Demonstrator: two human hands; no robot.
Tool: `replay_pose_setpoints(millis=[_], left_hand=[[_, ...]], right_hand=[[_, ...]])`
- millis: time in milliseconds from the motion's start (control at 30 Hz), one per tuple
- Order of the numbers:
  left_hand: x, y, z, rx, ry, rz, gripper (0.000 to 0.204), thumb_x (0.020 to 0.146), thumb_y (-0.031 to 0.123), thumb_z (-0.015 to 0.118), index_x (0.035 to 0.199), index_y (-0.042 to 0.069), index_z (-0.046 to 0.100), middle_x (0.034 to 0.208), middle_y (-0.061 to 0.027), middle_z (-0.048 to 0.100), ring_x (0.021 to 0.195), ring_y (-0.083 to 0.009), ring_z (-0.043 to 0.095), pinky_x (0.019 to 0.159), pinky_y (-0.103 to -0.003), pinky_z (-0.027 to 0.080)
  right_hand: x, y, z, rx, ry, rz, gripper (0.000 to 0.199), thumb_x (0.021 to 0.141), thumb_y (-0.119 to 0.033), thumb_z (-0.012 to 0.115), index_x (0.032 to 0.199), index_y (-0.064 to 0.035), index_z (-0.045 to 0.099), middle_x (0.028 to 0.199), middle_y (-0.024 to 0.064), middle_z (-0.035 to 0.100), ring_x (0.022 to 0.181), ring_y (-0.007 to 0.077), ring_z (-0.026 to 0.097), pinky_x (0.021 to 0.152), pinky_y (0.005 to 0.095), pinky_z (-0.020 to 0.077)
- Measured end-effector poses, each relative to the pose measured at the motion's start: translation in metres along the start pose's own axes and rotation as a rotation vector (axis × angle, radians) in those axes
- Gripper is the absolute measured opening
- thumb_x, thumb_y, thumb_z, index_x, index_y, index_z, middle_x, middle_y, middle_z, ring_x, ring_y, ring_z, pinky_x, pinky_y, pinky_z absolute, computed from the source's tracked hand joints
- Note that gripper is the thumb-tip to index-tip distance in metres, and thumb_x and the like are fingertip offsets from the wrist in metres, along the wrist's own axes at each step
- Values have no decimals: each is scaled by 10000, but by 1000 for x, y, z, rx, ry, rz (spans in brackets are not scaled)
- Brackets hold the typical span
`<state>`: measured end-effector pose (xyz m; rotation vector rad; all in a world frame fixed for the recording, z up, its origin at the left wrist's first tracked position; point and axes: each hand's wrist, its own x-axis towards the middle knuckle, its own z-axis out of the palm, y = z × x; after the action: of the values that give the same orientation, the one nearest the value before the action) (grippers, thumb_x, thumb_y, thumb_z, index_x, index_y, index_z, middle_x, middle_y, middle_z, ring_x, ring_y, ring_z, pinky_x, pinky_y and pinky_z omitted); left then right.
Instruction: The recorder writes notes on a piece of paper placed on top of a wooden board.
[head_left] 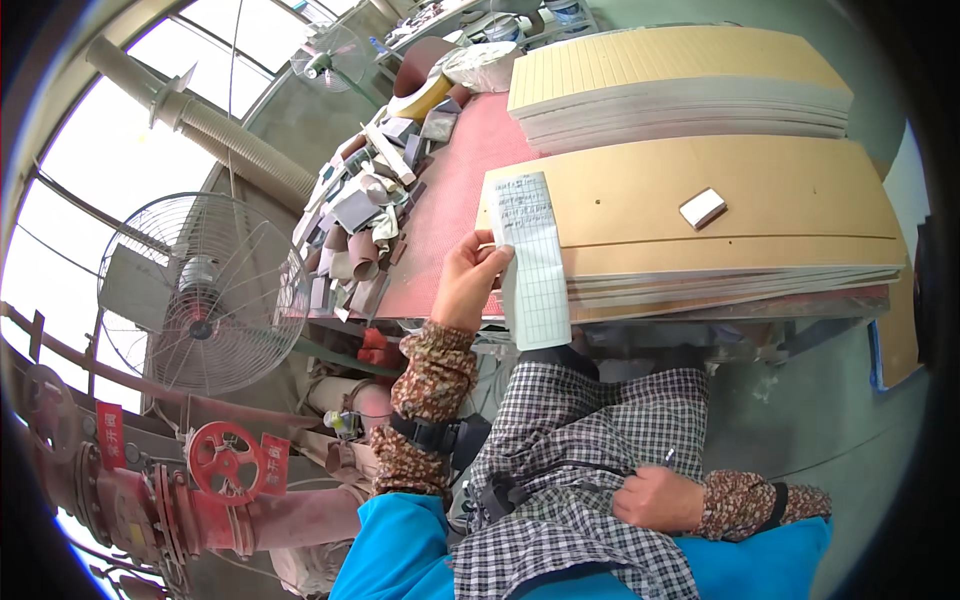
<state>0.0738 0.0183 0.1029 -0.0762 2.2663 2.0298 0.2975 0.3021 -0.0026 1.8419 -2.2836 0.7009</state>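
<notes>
Red table [470, 160]: boards [640, 200], perhaps sandpaper [363, 256].

An industrial workshop, on a factory scale. A red-topped worktable [470, 170] bears two stacks of flat, tan-faced panels, a near stack [640, 190] and a far stack [680, 70]. Beside them lies a jumbled heap of blocks and curled brown sheets [363, 255], which look like sanding supplies. A large caged fan [200, 310] stands at left, with a smaller fan [330, 65] beyond. A ribbed duct [245, 150] slopes past bright windows [60, 220]. At lower left, thick reddish pipework [310, 515] carries bolted flanges and a red handwheel [228, 462]. The floor [800, 430] is plain grey-green.
</notes>
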Motion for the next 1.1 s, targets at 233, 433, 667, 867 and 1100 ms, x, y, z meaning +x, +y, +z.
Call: replay_pose_setpoints(millis=[233, 433, 667, 867, 1100], left_hand=[[46, -16, 18, 58, 59, 117, 438, 921, -3, 597, 1323, -59, 431, 910, -106, 708, 769, -129, 675, 683, -271, 550], [44, -37, 10, 482, 76, 358, 533, 899, 38, 656, 1402, 31, 482, 972, -141, 672, 863, -216, 656, 738, -339, 537], [46, -61, -2, 850, 155, 874, 268, 872, 118, 676, 1132, 55, 694, 1171, -176, 618, 1103, -342, 547, 969, -463, 447], [42, -65, -9, 728, -45, 848, 285, 906, 259, 668, 1118, 69, 691, 1189, -144, 630, 1161, -315, 559, 1001, -438, 395], [28, -56, -9, 806, -62, 854, 556, 863, 464, 671, 1243, 60, 625, 1252, -182, 555, 1208, -352, 504, 1027, -485, 367]], right_hand=[[-9, -2, -22, 59, -110, 176, 128, 822, -197, 642, 713, -138, 612, 709, -15, 515, 591, 131, 571, 519, 294, 444], [15, 30, -68, -66, -112, 471, 60, 803, -142, 636, 754, -112, 619, 711, 22, 527, 559, 191, 598, 514, 346, 497], [83, 66, -116, 47, 723, 798, 475, 1002, -428, 505, 974, 14, 676, 695, 48, 501, 590, 178, 467, 529, 305, 359], [138, 107, -105, 388, 800, 1010, 803, 1042, -646, 203, 1044, 8, 670, 714, -10, 527, 577, 62, 438, 500, 243, 302], [181, 177, -84, 742, 986, 997, 375, 1063, -320, 485, 1076, 32, 613, 815, 31, 587, 686, 65, 563, 706, 263, 594]])
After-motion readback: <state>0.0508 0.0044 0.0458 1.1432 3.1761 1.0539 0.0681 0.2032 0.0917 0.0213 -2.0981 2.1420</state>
